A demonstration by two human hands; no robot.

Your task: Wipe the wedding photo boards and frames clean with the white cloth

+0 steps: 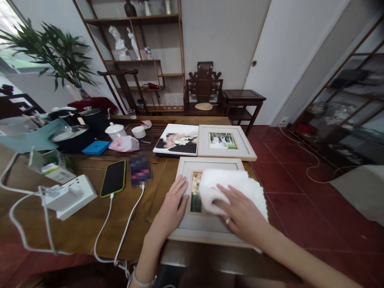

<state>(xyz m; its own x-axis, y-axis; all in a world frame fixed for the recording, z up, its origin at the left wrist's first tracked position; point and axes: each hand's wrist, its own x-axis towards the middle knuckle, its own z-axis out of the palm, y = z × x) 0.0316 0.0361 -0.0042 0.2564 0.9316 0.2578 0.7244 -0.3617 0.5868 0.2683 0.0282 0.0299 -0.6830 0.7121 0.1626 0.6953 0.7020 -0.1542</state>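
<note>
A light wooden picture frame [195, 232] with a wide pale mat lies flat at the table's front edge. Part of its photo [196, 200] shows; the rest is under a fluffy white cloth [240, 182]. My right hand [235, 210], wearing a ring, holds this cloth bunched against the frame's front, fingers pressing into it. On the frame's left side rests my left hand [174, 204], flat with fingers stretched out. Just behind are a second framed photo [223, 141] of two people outdoors and a photo panel or album [177, 140] with a dark-and-white picture.
Left on the wooden table [81, 236] are a green-edged phone [113, 178], a blurred dark device [140, 170], a white power strip [72, 196] and cables. Farther back stand a lidded pan [72, 136], a blue box [96, 147] and a white teapot [115, 131]. Red floor tiles lie right.
</note>
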